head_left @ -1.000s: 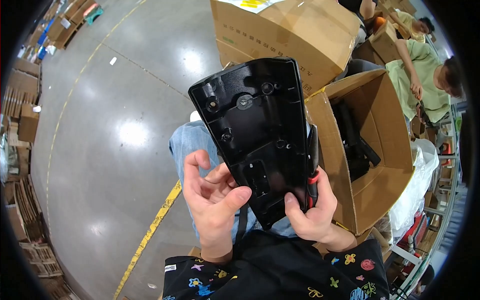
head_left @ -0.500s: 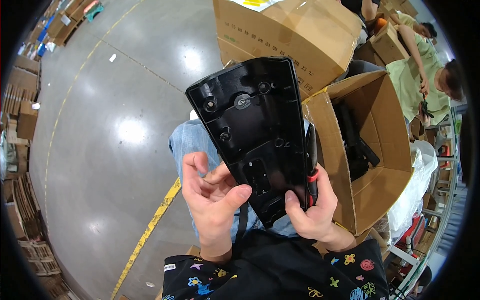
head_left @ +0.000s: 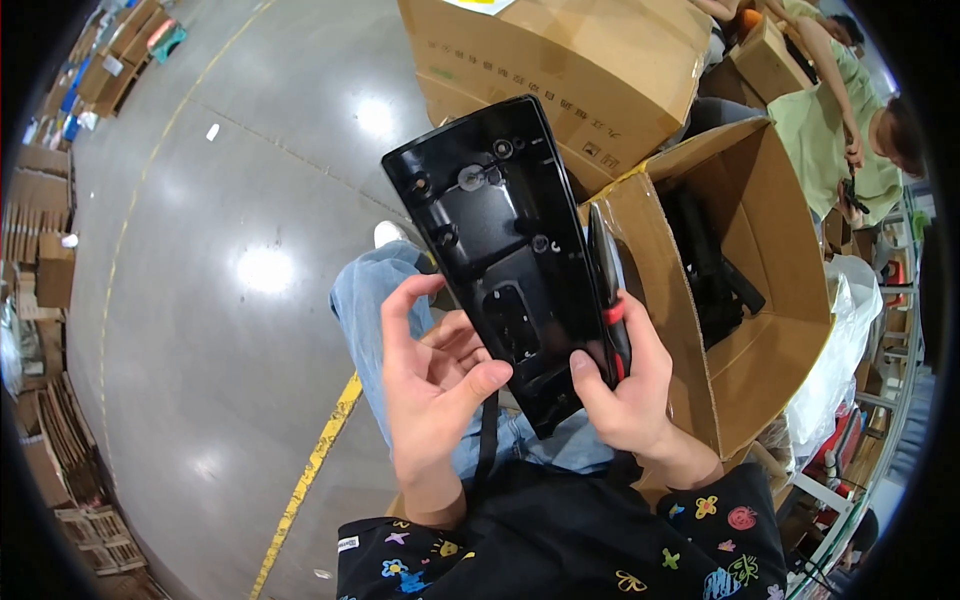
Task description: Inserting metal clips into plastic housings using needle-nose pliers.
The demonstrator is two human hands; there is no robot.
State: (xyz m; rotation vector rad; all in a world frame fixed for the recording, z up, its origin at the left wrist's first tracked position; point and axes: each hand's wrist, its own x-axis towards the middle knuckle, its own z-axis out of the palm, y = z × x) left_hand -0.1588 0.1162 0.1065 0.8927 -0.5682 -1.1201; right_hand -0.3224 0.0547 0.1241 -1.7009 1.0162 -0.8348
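Note:
A glossy black plastic housing [head_left: 500, 215] tilts above my lap, its hollow inner side facing up. It tapers toward me and shows round screw posts and a rectangular recess. My right hand [head_left: 635, 395] grips its narrow lower right edge with the thumb on top. The same hand holds a hand tool [head_left: 613, 310] with a long dark pointed end and a red-and-black handle along that edge; its exact kind is unclear. My left hand [head_left: 435, 380] is at the lower left edge, palm up and fingers apart, its thumb tip at the housing's rim.
An open cardboard box [head_left: 770, 350] with black parts [head_left: 715, 270] inside stands close on my right. A larger carton [head_left: 560, 70] is ahead. Beyond the box, a person in a green shirt [head_left: 800, 130] handles a small black object. Yellow tape [head_left: 310, 480] marks the grey floor.
The housing has turned and tilted slightly, its wide end shifting a little left in view. My left hand's index finger has straightened upward along the edge. The right hand keeps its grip.

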